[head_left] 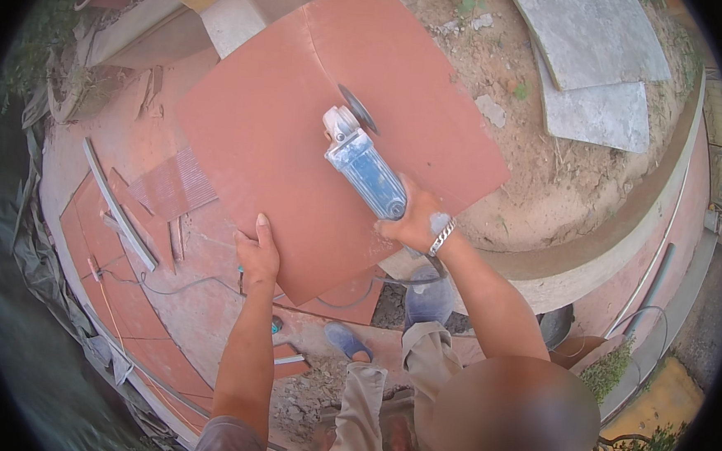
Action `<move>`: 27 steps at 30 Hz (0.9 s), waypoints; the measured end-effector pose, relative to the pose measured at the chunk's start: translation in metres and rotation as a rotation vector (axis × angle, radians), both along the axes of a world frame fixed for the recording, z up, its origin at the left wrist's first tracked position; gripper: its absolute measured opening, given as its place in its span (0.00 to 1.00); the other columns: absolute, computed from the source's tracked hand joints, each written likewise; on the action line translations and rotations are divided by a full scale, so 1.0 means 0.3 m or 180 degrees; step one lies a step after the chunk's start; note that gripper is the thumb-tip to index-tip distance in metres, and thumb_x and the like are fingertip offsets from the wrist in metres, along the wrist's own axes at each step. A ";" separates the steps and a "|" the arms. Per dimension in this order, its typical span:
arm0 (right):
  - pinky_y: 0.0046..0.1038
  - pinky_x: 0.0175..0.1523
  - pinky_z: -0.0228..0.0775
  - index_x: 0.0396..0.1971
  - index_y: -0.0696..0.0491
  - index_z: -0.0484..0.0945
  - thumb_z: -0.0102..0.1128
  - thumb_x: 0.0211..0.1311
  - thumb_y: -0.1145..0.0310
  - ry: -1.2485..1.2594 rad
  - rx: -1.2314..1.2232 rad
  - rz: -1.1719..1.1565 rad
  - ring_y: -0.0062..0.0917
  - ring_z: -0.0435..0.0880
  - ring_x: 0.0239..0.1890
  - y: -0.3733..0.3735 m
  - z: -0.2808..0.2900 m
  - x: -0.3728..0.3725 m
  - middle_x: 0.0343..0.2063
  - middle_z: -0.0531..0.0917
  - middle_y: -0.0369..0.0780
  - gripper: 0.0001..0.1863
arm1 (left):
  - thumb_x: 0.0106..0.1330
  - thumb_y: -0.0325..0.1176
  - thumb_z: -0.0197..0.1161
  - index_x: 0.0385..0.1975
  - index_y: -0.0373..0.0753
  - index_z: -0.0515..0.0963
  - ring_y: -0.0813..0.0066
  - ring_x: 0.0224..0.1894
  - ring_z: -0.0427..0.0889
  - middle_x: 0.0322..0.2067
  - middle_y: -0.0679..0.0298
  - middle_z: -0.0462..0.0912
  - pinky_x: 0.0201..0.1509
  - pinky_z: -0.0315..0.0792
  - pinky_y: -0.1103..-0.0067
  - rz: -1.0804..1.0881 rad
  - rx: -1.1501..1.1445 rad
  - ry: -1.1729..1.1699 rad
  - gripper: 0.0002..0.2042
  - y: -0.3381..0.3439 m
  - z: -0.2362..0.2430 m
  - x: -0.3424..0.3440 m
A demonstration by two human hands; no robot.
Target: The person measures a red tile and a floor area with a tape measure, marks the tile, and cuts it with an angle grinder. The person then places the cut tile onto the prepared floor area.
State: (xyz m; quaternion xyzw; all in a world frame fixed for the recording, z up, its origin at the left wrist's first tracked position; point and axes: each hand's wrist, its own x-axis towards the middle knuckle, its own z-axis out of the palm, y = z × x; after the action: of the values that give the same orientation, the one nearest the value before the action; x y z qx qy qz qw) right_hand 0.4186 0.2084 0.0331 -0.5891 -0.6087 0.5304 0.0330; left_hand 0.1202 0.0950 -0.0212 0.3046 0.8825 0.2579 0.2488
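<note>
A large reddish tile (250, 144) fills the middle of the view, tilted with one corner toward me. My left hand (258, 256) grips its near left edge, thumb on top; the fingers beneath are partly hidden. My right hand (418, 217), a silver chain bracelet at its wrist, is closed round the rear of a dusty blue angle grinder (370, 176). The grinder's dark cutting disc (358, 110) stands on edge at the tile's surface. A pale line (313, 41) runs from the disc to the far edge. Whether the disc spins, I cannot tell.
Grey stone slabs (592, 33) lie on bare soil at the far right, inside a curved concrete kerb (573, 276). A metal bar (118, 202) and tile pieces (173, 185) are on the left. A cord (183, 291) trails across the paving by my feet.
</note>
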 end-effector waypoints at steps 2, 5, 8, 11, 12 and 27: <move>0.40 0.60 0.75 0.67 0.56 0.68 0.76 0.42 0.55 0.0006 0.0085 -0.0016 0.46 0.84 0.55 -0.005 0.004 -0.001 0.51 0.84 0.55 0.49 | 0.72 0.51 0.62 0.57 0.19 0.68 0.45 0.56 0.81 0.53 0.36 0.80 0.61 0.73 0.63 0.0015 0.0066 -0.0025 0.34 0.002 0.001 -0.002; 0.40 0.59 0.76 0.66 0.58 0.68 0.75 0.42 0.55 0.0081 0.0148 -0.0088 0.46 0.84 0.53 -0.007 0.015 -0.008 0.50 0.84 0.55 0.48 | 0.72 0.50 0.62 0.58 0.20 0.68 0.45 0.57 0.80 0.54 0.37 0.80 0.62 0.73 0.63 -0.0058 0.0088 -0.0010 0.33 -0.001 -0.004 -0.007; 0.39 0.59 0.75 0.64 0.62 0.68 0.74 0.43 0.56 0.0134 -0.0006 -0.0081 0.46 0.84 0.54 0.007 0.030 -0.011 0.50 0.83 0.56 0.47 | 0.72 0.49 0.63 0.58 0.20 0.68 0.45 0.58 0.80 0.55 0.37 0.79 0.63 0.72 0.63 -0.0055 0.0172 0.0043 0.32 -0.005 -0.022 -0.012; 0.39 0.58 0.76 0.64 0.61 0.69 0.75 0.43 0.56 0.0066 -0.0088 -0.0053 0.45 0.84 0.53 0.011 0.040 -0.014 0.50 0.84 0.56 0.46 | 0.72 0.49 0.63 0.58 0.20 0.69 0.45 0.58 0.80 0.54 0.37 0.80 0.62 0.72 0.63 -0.0090 0.0389 0.0041 0.32 -0.008 -0.036 -0.014; 0.39 0.58 0.76 0.63 0.61 0.70 0.75 0.42 0.55 -0.0003 -0.0002 -0.0078 0.45 0.85 0.53 0.006 0.038 -0.019 0.49 0.84 0.55 0.46 | 0.72 0.49 0.63 0.57 0.20 0.69 0.45 0.58 0.80 0.54 0.38 0.80 0.62 0.72 0.63 -0.0052 0.0333 0.0040 0.32 -0.012 -0.034 -0.015; 0.38 0.58 0.77 0.62 0.59 0.70 0.72 0.46 0.56 0.0291 0.0041 -0.0537 0.42 0.86 0.52 0.241 0.020 -0.316 0.49 0.85 0.51 0.42 | 0.74 0.46 0.62 0.59 0.22 0.67 0.52 0.58 0.79 0.54 0.41 0.79 0.63 0.71 0.65 0.0102 0.0362 -0.0427 0.30 -0.007 -0.015 -0.003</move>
State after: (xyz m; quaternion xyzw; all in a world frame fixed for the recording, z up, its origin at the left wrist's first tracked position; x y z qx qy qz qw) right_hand 0.3239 0.2806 0.0392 -0.6132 -0.5582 0.5481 0.1092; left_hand 0.1192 0.0929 -0.0257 0.2861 0.8525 0.3314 0.2855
